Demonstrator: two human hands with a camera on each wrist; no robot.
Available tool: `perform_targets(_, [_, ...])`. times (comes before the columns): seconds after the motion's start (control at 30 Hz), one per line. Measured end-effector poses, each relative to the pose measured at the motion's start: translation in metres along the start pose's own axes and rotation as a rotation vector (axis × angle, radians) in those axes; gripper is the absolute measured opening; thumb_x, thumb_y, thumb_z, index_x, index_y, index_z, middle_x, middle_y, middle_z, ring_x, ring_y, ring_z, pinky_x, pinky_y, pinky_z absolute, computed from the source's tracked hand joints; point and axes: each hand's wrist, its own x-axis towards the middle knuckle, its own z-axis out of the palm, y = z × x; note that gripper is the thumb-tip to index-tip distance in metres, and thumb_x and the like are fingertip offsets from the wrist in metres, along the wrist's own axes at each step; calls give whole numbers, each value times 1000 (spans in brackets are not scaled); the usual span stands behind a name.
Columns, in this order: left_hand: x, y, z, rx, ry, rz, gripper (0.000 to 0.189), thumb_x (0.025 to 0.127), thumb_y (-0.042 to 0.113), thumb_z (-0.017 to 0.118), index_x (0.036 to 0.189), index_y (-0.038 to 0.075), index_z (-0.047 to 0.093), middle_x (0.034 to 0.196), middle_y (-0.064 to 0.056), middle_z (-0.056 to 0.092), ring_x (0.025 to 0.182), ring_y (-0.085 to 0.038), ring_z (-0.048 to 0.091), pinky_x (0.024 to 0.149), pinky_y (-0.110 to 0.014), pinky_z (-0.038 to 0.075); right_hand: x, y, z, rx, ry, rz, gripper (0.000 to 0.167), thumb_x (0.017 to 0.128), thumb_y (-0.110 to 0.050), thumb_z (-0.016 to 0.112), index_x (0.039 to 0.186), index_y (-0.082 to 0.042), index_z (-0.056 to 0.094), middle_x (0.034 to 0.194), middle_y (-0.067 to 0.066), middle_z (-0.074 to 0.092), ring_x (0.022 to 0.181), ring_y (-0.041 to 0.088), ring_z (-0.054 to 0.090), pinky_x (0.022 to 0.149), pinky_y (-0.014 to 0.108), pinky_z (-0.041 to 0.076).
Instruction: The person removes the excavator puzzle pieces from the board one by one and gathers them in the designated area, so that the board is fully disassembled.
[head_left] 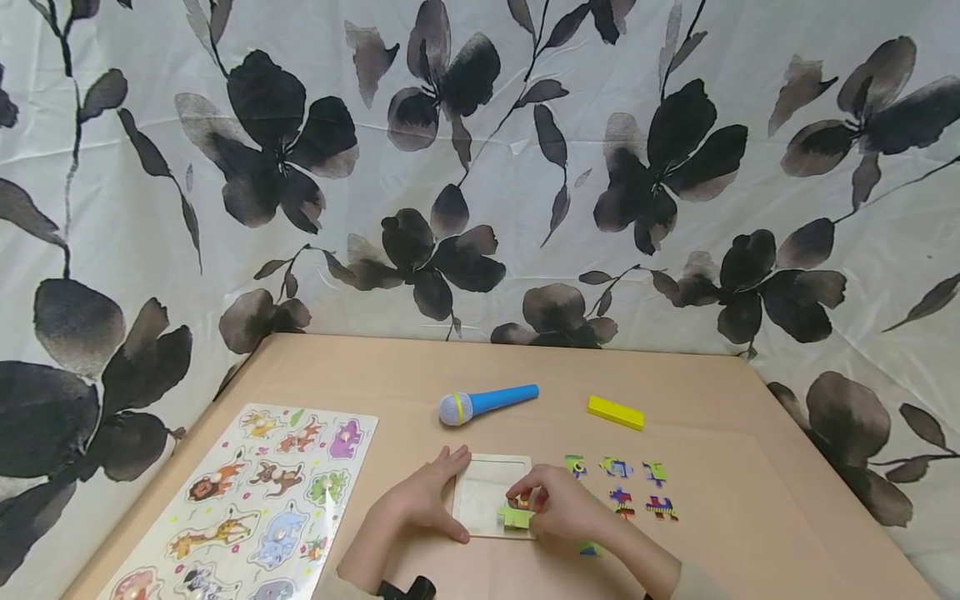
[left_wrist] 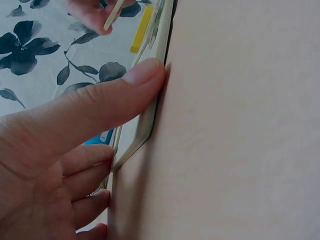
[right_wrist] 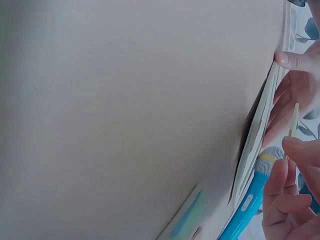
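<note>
A small white puzzle tray (head_left: 480, 492) lies on the table, its left side held between the thumb and fingers of my left hand (head_left: 420, 500). In the left wrist view the thumb (left_wrist: 120, 90) presses against the tray's edge. My right hand (head_left: 566, 508) is above the tray's right side, pinching a thin puzzle piece (right_wrist: 295, 120) between thumb and fingertips. A green puzzle piece (head_left: 515, 517) sits at the tray's lower right, partly covered by the right hand. The picture on the held piece is mostly hidden.
Several loose puzzle pieces (head_left: 621, 497) lie right of the tray, one (head_left: 589, 549) partly behind the right forearm. Beyond are a blue toy microphone (head_left: 495, 401) and a yellow block (head_left: 616, 412). An animal picture board (head_left: 255, 475) lies to the left. Floral cloth (head_left: 555, 167) hangs behind.
</note>
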Motion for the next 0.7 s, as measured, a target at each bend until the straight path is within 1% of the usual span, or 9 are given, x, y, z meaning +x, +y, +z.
perform_targets(0.17, [1,0,0,4,-3,1,104,57,28,86,139,-4,32,147,-17,25,135,-40,13,106,-57,16,-16,4,-9,16,21,15,37,67,15,65,96,-8,69,85,-1,56,70,15,50,57,21,46])
perform_targets(0.33, [0,-1,1,8,-8,-3,104,57,29,86,139,-5,32,147,-17,25,135,-39,13,106,-57,16,-31,13,-18,-15,33,5,35,68,13,64,96,-8,68,86,-2,57,70,14,50,55,20,45])
perform_targets(0.43, [0,-1,1,5,-8,-3,104,57,29,86,139,-5,32,147,-17,25,135,-39,13,106,-57,16,-39,19,-24,-36,49,19,35,68,12,65,95,-10,69,87,-4,58,71,13,49,54,19,44])
perform_targets(0.53, [0,0,0,3,-8,-3,104,57,28,86,139,-5,32,147,-17,25,135,-39,13,106,-57,15,-48,26,-31,-34,64,17,37,67,14,64,94,-10,69,89,-3,59,71,12,50,54,20,45])
perform_targets(0.6, [0,0,0,7,-9,-2,104,57,28,86,139,-5,32,147,-17,25,135,-39,13,106,-57,15,-54,30,-36,-28,75,22,38,66,14,64,95,-10,69,89,-2,59,70,12,50,54,20,45])
perform_targets(0.7, [1,0,0,10,-11,-1,104,57,28,86,139,-5,31,147,-17,25,135,-39,13,106,-57,15,-63,36,-42,-37,100,6,38,65,15,63,94,-9,70,88,-2,60,67,10,49,54,20,44])
